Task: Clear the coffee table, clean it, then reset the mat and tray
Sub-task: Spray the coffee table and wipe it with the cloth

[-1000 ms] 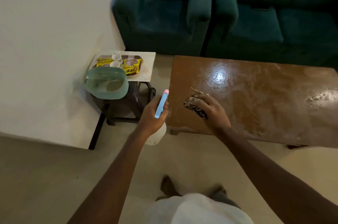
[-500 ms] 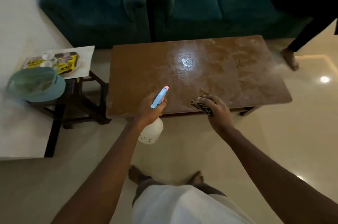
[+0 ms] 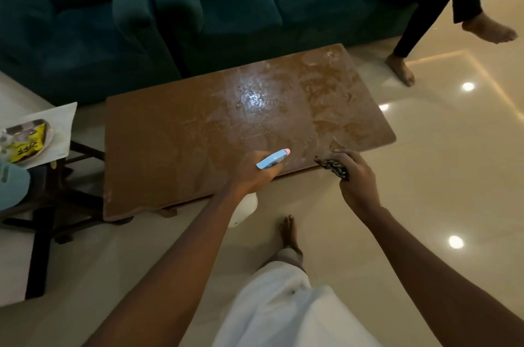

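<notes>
Two of the task's three stages look unfinished. The coffee table (image 3: 184, 148) stands bare in the middle of the view, so clearing appears done, but its brown top is streaked with wet film and droplets, thickest toward the far right end, so I judge the cleaning to be about midway. The left hand (image 3: 252, 173) is wrapped around the neck of a spray bottle (image 3: 272, 159), whose blue head and pink nozzle point rightward over the table's near edge while the white body hangs below the hand. The right hand (image 3: 354, 179) grips a dark patterned cloth (image 3: 331, 166) bunched in its curled fingers at the table's near right edge; whether the cloth touches the wood I cannot tell. Off to the left, a small dark side table (image 3: 42, 233) carries the white mat (image 3: 63, 125) and, on it, the tray (image 3: 49, 129) with yellow packets (image 3: 25, 148), next to a teal basin (image 3: 11, 187). Mat and tray have yet to return once the top is wiped dry. Behind the table sits a dark green sofa (image 3: 241, 6), and another person's bare feet (image 3: 401, 71) stand on the glossy floor (image 3: 425, 176) at the far right.
</notes>
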Available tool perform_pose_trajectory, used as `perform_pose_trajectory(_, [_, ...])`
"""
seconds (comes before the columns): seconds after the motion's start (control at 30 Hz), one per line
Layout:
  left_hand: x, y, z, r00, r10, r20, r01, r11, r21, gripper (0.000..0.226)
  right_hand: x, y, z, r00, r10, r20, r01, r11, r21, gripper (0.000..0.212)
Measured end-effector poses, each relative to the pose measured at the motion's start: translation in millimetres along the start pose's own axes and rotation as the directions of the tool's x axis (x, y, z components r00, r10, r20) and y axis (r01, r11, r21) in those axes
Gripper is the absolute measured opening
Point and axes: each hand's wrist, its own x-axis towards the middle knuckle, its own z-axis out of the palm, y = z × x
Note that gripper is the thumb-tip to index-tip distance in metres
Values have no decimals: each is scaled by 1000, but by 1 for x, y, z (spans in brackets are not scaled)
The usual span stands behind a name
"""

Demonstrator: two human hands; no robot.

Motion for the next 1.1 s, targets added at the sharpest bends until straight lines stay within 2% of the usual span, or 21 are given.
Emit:
perform_pose_trajectory(0.1, [37,21,20,998,-30,46,33,998,-58,34,20,31,-8,999,36,-5,-36,999,-7,66])
perform_pose_trajectory(0.3, [111,45,60,990,-93,102,98,994,-44,51,60,89,-27,991,135,-5,-135,990,-29,66])
perform_pose_trajectory(0.47, [156,59,98,990,-113,80,117,992,-44,83,85,132,-36,984,177,-30,-178,984,-17,68])
perform_pose_trajectory(0.53, [172,59,114,990,-130,56,131,991,-15,89,91,151,-35,984,174,-44,-174,985,-4,68])
perform_pose_trajectory(0.7, [220,54,162,989,-144,23,142,987,82,85,117,210,-17,983,183,-25,-183,983,26,69])
perform_pose_trajectory(0.87, [260,54,198,981,-186,-58,192,972,134,63,146,270,-1,982,188,-2,-187,980,73,72])
perform_pose_trajectory(1.1, [312,48,251,982,-157,-108,173,972,162,72,179,347,13,981,193,-24,-187,968,169,71])
